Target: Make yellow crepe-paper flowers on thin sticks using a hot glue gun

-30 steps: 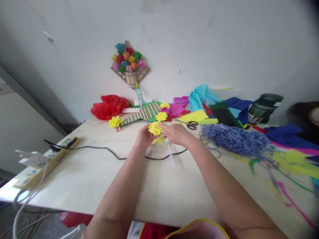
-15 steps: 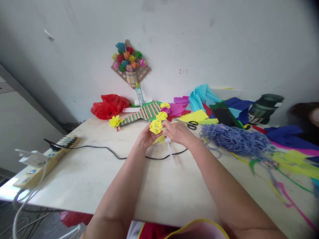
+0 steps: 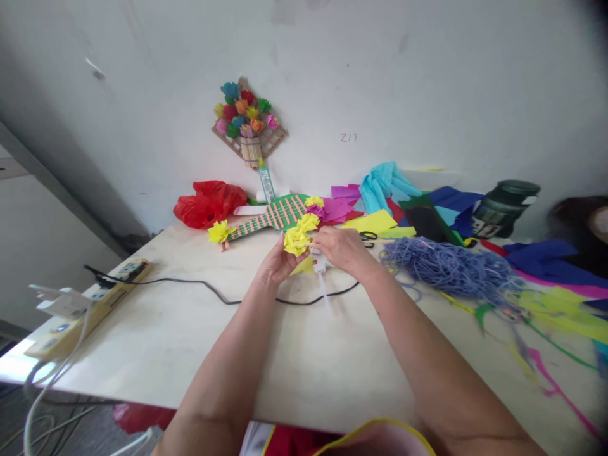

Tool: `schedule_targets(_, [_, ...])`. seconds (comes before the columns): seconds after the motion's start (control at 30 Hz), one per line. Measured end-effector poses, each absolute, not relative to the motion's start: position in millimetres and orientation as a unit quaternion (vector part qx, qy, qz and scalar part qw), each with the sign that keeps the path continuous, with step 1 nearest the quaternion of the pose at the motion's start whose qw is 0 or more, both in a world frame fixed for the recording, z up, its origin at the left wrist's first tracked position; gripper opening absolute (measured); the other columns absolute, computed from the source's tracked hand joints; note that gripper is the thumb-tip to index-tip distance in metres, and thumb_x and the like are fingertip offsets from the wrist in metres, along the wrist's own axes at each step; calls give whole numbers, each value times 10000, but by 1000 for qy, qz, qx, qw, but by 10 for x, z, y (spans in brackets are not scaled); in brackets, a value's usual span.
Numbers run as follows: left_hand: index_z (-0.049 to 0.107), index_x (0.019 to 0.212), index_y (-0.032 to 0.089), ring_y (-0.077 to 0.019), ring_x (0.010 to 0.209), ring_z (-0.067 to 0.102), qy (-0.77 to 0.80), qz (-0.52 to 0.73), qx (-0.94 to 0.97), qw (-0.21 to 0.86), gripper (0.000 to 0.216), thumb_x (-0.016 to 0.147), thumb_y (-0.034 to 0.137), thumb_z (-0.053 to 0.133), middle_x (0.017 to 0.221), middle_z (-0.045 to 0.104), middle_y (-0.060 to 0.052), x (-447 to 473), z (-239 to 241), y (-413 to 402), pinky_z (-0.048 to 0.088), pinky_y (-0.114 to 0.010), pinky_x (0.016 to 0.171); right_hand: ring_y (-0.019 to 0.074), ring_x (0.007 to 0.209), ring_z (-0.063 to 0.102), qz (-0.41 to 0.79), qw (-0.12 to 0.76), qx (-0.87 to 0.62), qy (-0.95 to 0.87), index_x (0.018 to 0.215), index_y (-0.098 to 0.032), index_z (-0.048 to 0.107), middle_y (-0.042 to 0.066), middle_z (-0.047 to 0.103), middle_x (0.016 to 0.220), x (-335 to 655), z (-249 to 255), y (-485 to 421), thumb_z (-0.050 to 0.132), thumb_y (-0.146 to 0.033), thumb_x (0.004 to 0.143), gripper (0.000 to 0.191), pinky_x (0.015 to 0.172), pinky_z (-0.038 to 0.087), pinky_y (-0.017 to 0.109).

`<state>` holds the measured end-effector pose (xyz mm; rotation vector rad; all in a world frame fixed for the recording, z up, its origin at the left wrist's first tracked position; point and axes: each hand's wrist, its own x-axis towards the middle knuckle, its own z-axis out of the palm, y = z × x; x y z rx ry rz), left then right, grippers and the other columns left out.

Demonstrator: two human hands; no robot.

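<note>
My left hand (image 3: 278,261) is closed around a yellow crepe-paper flower (image 3: 296,240), its petals facing up. My right hand (image 3: 342,248) pinches a thin wooden stick (image 3: 381,240); one end meets the flower's right side and the other sticks out to the right. Below the right hand lies a white glue gun (image 3: 319,263) with a clear glue stick in its back. Just behind the hands is a green guitar-shaped piece (image 3: 285,214) with pinkish strips, yellow flowers at both ends and a magenta one. Black-handled scissors (image 3: 368,237) are partly hidden behind my right hand.
A tangled blue cord pile (image 3: 451,269) sits right, near coloured paper sheets (image 3: 370,221) and a dark green jar (image 3: 506,208). At left are a power strip (image 3: 90,307) and black cable (image 3: 204,282). A red plastic bag (image 3: 209,202) lies by the wall.
The stick now shows lying nearly level, reaching right past my right hand, which has turned slightly and shifted. The left hand with the yellow flower has barely moved.
</note>
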<state>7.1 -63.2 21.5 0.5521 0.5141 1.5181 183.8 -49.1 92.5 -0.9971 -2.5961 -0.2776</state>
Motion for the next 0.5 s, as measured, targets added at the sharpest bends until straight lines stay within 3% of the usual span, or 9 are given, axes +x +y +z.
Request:
schedule_targets(0.2, [521,1237,181,-154,825,682,212,679,216,668,331,944,276,398,937,712,-59,68,235,-634,519,-353,883,167,803,615,-92,194,-376,-901,911,-194,657,34,668,951,1827,952,-509,445,-223,892,214,600,292,274])
schedule_targets(0.5, [538,1229,152,-190,942,666,188,698,233,650,370,954,325,361,1046,689,-110,48,228,-601,536,-348,850,187,790,632,-125,172,-391,-895,911,-174,677,81,680,949,1878,1019,-528,425,-276,912,272,573,279,278])
